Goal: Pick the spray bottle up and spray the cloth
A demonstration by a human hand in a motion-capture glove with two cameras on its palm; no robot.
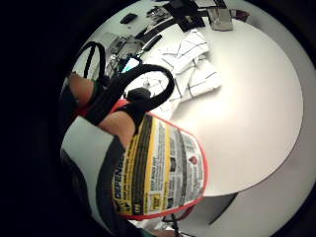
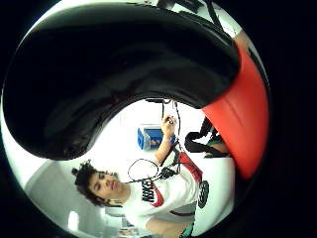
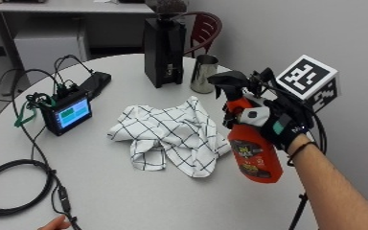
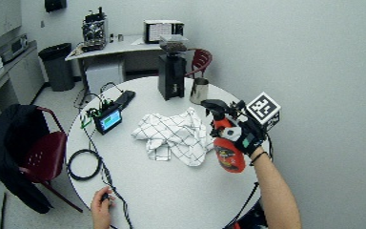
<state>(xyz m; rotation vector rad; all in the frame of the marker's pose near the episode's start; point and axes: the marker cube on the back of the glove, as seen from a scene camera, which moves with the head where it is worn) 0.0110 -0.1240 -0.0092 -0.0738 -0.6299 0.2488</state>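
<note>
while curled around the spray bottle [image 3: 255, 154], grip [image 3: 280, 122] aloft beside cloth [image 3: 168, 134]

We are seeing the gloved right hand [image 3: 280, 122] covering the spray bottle's [image 3: 255, 155] neck, so the trigger is staying hidden. Its label print is reading too small. The bare hand [image 3: 55, 223] is getting cut off at the worktop's [image 3: 107, 182] near edge.

I see plain grey walls [image 4: 310, 57] around a round white table [image 4: 170, 186]. A red chair [image 4: 43, 152] draped with a dark coat stands left; a desk [image 4: 116, 47] and what may be a bin [image 4: 59, 64] sit far.
</note>
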